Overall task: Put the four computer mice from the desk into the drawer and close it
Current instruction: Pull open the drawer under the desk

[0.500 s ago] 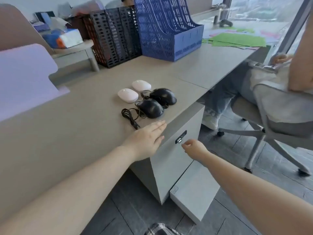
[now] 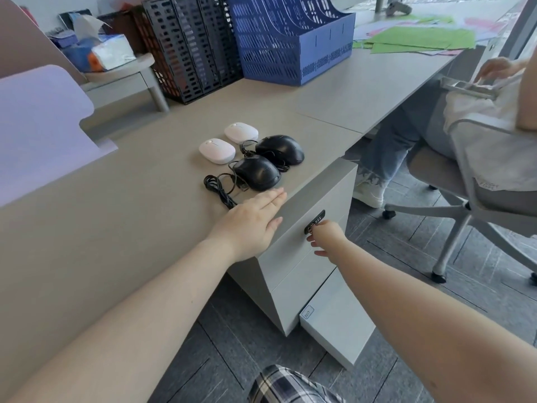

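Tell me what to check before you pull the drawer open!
1. All four mice on the desk: two white, two black. Ok.
2. Right hand at the drawer front, by the lock. Ok.
3. Firm grip on the drawer: cannot tell.
4. Lock unlocked: cannot tell.
5. Left hand flat on the desk edge, off the mice. Ok.
6. Cable near the left hand, could snag. Not ok.
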`<state>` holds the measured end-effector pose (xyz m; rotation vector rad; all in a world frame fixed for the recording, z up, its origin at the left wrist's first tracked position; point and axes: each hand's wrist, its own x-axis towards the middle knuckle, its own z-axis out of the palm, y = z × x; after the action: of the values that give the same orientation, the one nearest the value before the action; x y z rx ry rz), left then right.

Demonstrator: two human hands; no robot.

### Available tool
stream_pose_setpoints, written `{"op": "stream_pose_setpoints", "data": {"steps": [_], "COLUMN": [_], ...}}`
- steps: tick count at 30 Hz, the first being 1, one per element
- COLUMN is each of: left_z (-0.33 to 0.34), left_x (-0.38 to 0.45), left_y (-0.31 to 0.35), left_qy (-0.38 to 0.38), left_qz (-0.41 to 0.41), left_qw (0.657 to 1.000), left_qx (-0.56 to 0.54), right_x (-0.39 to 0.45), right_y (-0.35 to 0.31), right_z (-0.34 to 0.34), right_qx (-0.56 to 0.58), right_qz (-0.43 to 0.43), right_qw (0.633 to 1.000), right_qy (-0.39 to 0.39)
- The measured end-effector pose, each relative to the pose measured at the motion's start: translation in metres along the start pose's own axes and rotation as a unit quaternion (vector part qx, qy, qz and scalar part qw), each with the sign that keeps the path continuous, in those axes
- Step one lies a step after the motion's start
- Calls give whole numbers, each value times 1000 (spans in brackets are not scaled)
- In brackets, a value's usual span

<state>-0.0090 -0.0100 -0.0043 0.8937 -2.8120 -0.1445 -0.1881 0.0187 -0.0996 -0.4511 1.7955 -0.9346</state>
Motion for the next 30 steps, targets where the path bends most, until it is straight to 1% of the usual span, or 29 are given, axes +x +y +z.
{"op": "stream_pose_setpoints", "data": {"steps": [4, 6, 9, 10, 11, 12, 13, 14, 15, 16, 17, 18, 19, 20, 22, 23, 27, 30], "left_z": [0, 0, 0, 0, -1, -1, -2, -3, -4, -4, -4, -3, -2, 1, 5, 6, 6, 7], "left_x": [-1, -1, 0, -1, -1, -1, -2, -2, -3, -3, -4, -4, -4, -5, -5, -4, -3, -5], "left_y": [1, 0, 0, 0, 1, 2, 3, 4, 7, 9, 13, 17, 21, 24, 30, 32, 37, 44], "left_qy": [0, 2, 0, -1, -2, -3, -8, -19, -33, -46, -55, -57, -57, -55, -54, -56, -67, -68], "left_qz": [-5, -3, 0, -1, -1, -2, -4, -8, -14, -21, -26, -33, -44, -59, -88, -97, -118, -134], "left_qw": [1000, 1000, 1000, 1000, 1000, 1000, 1000, 1000, 999, 997, 995, 993, 992, 991, 990, 989, 987, 985], "left_qx": [2, 4, 6, 7, 8, 9, 12, 22, 40, 62, 81, 94, 101, 103, 99, 96, 84, 87], "right_x": [1, 1, -5, -8, -9, -11, -15, -20, -25, -28, -31, -33, -35, -39, -44, -46, -57, -71], "right_y": [2, 3, 4, 6, 10, 13, 17, 18, 17, 15, 14, 12, 11, 9, 6, 6, 9, 8], "right_z": [4, 1, -14, -20, -25, -30, -33, -32, -29, -25, -20, -16, -14, -13, -15, -17, -34, -51], "right_qx": [14, 3, -39, -66, -115, -188, -253, -294, -324, -362, -418, -481, -527, -554, -575, -580, -582, -599], "right_qz": [14, 16, 27, 19, -9, -57, -131, -225, -315, -376, -396, -383, -364, -351, -349, -342, -289, -239], "right_qw": [1000, 1000, 999, 998, 992, 975, 944, 905, 867, 835, 808, 785, 767, 754, 738, 738, 759, 763], "right_qy": [13, 13, 1, 9, 44, 104, 167, 209, 211, 175, 122, 73, 46, 35, 42, 43, 31, 34]}}
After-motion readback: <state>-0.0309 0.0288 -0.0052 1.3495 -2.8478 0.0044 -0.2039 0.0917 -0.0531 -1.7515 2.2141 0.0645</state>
